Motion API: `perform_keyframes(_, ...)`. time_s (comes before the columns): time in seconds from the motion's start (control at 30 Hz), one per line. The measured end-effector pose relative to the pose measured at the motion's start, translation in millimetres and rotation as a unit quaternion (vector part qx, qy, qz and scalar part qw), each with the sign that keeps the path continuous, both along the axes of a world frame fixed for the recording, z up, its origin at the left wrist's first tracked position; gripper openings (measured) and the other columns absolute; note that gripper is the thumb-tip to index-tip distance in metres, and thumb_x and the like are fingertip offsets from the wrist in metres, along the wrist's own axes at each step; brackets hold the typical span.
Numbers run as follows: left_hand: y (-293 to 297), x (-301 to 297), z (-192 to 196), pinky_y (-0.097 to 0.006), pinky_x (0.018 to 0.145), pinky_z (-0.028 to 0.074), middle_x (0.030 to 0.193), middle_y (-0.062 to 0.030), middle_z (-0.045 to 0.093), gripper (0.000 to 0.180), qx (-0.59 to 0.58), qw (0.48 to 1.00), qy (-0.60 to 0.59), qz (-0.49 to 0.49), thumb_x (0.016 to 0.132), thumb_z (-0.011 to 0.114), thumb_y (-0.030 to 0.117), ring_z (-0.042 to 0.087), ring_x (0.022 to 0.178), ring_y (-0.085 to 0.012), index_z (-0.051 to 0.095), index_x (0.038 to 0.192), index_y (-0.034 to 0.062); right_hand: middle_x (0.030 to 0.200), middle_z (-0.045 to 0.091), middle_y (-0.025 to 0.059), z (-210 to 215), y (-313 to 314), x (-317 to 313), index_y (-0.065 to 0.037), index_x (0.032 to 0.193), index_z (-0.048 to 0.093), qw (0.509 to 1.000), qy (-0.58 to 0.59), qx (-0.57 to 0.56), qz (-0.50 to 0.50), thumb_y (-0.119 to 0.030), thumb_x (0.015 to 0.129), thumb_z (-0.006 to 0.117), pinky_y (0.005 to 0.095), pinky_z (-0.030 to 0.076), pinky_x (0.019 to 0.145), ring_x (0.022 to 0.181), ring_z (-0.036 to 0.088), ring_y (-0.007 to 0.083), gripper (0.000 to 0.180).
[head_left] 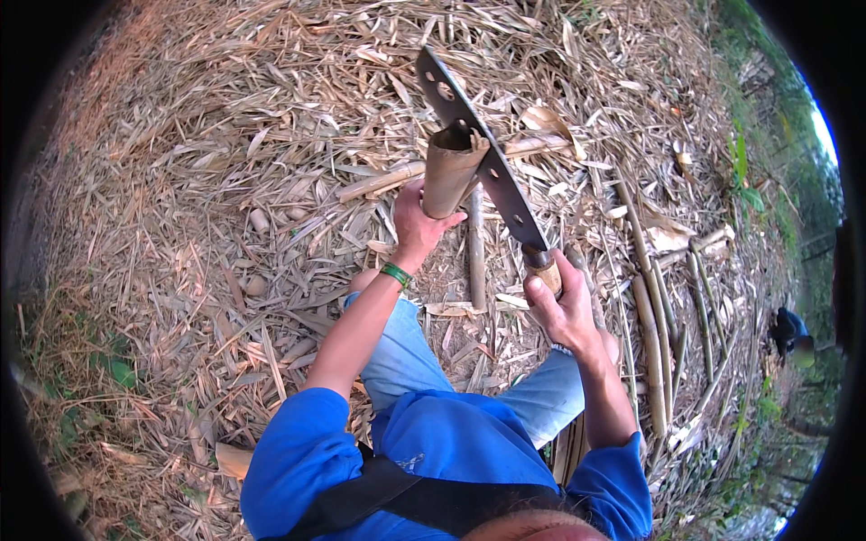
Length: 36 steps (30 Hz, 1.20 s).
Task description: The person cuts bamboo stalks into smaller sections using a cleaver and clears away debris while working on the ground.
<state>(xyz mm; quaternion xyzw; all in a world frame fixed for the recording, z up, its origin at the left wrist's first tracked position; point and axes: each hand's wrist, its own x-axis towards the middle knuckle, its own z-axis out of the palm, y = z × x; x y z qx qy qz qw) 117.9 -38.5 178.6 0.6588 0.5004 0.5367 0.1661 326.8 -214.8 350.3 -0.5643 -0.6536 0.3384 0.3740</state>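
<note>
Gripping a bamboo piece [449, 176] in closed left hand [417, 225] fingers, squeezing a big knife [478, 153] handle in right hand [561, 307], blade biting into bamboo top, dry leaves [225, 180] lying underneath

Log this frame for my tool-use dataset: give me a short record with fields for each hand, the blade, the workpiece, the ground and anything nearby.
left hand: left hand grips the lower part of a bamboo tube, held upright
right hand: right hand closed on the wooden handle of a long machete
blade: dark, with holes, its edge set into the tube's top rim
wrist: green band on the left wrist
ground: dry bamboo leaves
nearby: cut bamboo poles lying to the person's right
</note>
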Motion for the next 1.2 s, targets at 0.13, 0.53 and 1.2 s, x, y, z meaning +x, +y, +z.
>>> perform_keyframes(0.13, -0.4, -0.6, -5.2, -0.048, 0.088, 0.050, 0.105, -0.0128, 0.063, 0.085, 0.040, 0.999, -0.002, 0.000, 0.054, 0.097, 0.045, 0.062, 0.100, -0.0359, 0.055, 0.117, 0.0053, 0.066, 0.058, 0.0089, -32.4, 12.2, 4.1, 0.001, 0.108, 0.062, 0.996, 0.037, 0.077, 0.031, -0.035, 0.094, 0.071, 0.0344, 0.045, 0.058, 0.059, 0.056, 0.0191, 0.040)
perform_keyframes(0.53, 13.8, -0.9, -9.3, -0.048, 0.089, 0.050, 0.106, -0.0122, 0.060, 0.085, 0.068, 0.998, -0.004, -0.016, 0.057, 0.097, 0.042, 0.060, 0.100, -0.0347, 0.051, 0.118, 0.0069, 0.061, 0.059, 0.0088, -32.9, 0.9, -37.0, 0.000, 0.106, 0.057, 0.996, 0.050, 0.066, -0.036, -0.031, 0.097, 0.067, 0.0355, 0.045, 0.051, 0.052, 0.060, 0.0197, 0.034)
perform_keyframes(1.2, 17.4, -23.1, 4.7, -0.044, 0.095, 0.050, 0.112, -0.0145, 0.062, 0.075, 0.070, 0.993, -0.036, -0.090, 0.075, 0.087, 0.047, 0.062, 0.105, -0.0313, 0.052, 0.126, 0.0036, 0.060, 0.060, 0.0164, -1.5, 8.4, -34.4, 0.004, 0.103, 0.061, 0.994, -0.069, -0.054, -0.061, -0.038, 0.100, 0.064, 0.0414, 0.047, 0.056, 0.056, 0.064, 0.0320, 0.042)
